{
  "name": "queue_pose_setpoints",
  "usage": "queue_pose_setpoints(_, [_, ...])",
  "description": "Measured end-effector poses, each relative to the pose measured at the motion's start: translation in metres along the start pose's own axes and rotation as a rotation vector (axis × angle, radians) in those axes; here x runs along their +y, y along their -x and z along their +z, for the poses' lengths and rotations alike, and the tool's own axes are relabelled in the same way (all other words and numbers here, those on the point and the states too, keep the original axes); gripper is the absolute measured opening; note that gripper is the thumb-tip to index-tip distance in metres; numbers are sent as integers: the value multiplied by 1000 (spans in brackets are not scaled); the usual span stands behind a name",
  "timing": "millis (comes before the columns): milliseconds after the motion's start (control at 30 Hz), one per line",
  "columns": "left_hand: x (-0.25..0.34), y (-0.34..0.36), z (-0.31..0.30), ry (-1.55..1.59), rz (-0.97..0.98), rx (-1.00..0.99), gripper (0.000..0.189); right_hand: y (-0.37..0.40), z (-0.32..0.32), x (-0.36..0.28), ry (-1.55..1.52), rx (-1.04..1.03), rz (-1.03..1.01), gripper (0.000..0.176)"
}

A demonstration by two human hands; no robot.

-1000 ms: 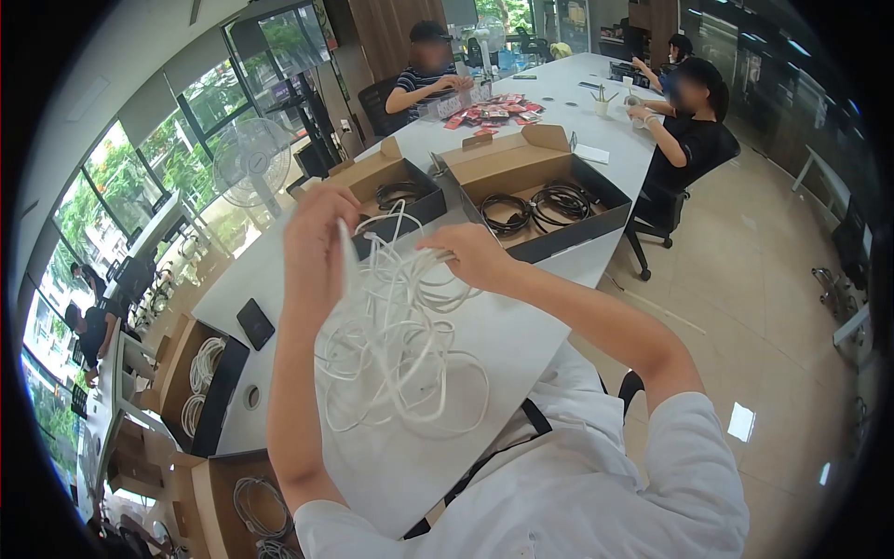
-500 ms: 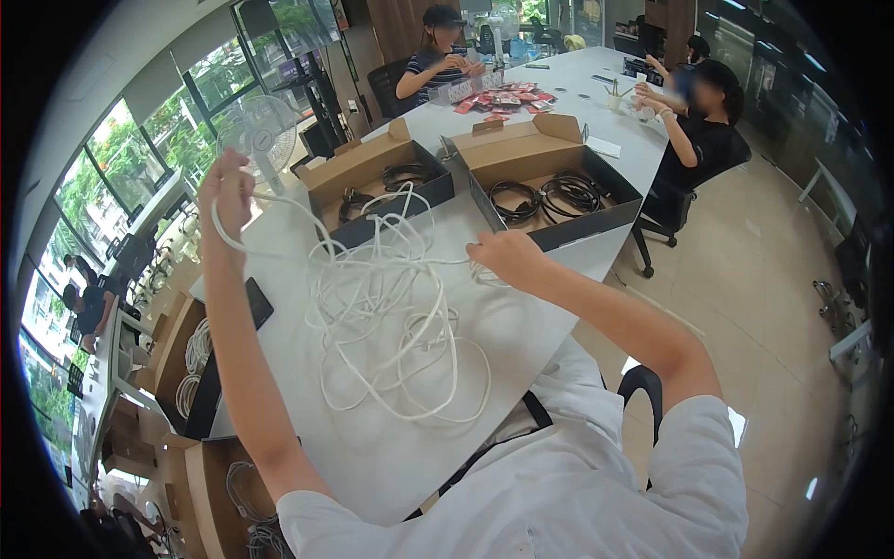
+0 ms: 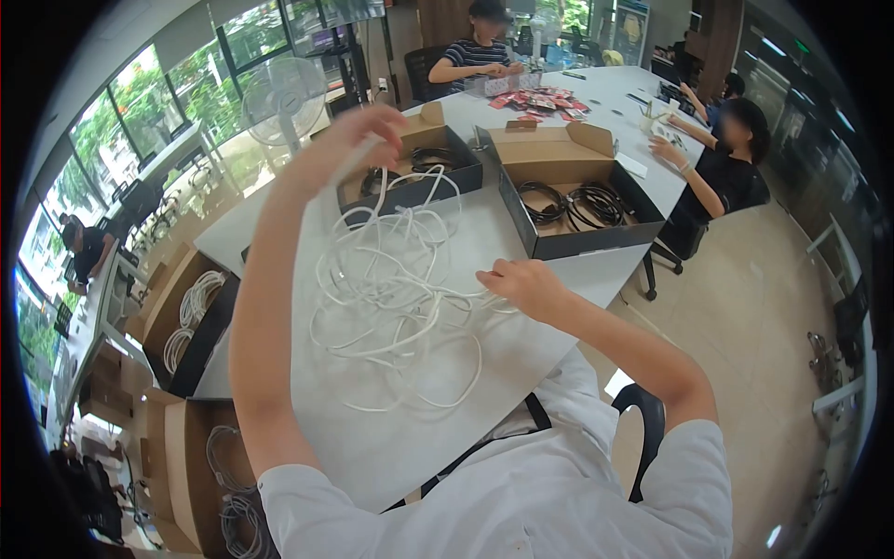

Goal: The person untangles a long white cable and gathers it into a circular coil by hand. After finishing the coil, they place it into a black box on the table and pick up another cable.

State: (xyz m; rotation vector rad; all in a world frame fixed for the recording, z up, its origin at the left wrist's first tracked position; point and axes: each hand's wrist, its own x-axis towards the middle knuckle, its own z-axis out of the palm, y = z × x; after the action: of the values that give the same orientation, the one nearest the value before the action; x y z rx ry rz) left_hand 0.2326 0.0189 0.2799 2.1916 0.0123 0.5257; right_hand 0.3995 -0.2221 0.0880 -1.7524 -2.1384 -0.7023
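Note:
A loose tangle of white cable [image 3: 400, 289] lies on the white table in front of me. My left hand [image 3: 363, 138] is raised over the far side of the tangle, blurred, its fingers curled; a strand of the cable runs up to it. Low at the right edge of the tangle, my right hand [image 3: 523, 289] is closed, with white strands of the cable meeting its fingertips. Just behind my left hand stands an open dark box [image 3: 410, 194] with coiled black cables. Another open box [image 3: 587, 240] of black cable coils [image 3: 596, 203] sits beyond my right hand.
On my left are a box [image 3: 191, 349] with white cable coils and a box [image 3: 182, 456] with grey ones. Red packets [image 3: 538, 101] are piled at the table's far end. Two people sit around the table, and a fan [image 3: 284, 101] stands behind it.
My left hand has moved right and nearer the far boxes, drawing the cable strand with it. The tangle has shifted shape. My right hand stays closed near its edge, and the view has turned left.

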Motion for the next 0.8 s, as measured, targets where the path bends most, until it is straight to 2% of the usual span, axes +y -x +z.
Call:
queue_pose_setpoints(100, [-22,4,6,-536,110,-356,21,5,-10,4,-163,-103,104,24])
queue_pose_setpoints(233, [-26,25,15,-807,-133,-209,27,6,-28,21,-482,-399,195,35])
queue_pose_setpoints(333, [-19,36,-6,-712,-13,-148,33,4,-39,32,-615,-504,324,38])
queue_pose_setpoints(433, [9,33,-9,-691,353,407,31,-5,-50,40,-665,-465,484,35])
queue_pose_setpoints(533, [53,45,41,-351,15,229,24,-5,-42,53,-812,-283,548,28])
queue_pose_setpoints(567, [48,47,60,-406,42,34,19,-4,-38,56,-877,-205,552,26])
queue_pose_setpoints(600, [36,50,76,-458,70,-162,14,-10,-47,51,-966,-224,671,25])
queue_pose_setpoints(667, [7,58,99,-738,-103,-421,16,-27,-78,38,-1136,-255,910,23])
queue_pose_setpoints(733, [-13,57,106,-1041,-200,-541,20,-26,-76,39,-1233,-190,907,19])
queue_pose_setpoints(800, [-37,55,102,-1035,-259,-610,20,-22,-75,43,-1309,-138,907,16])
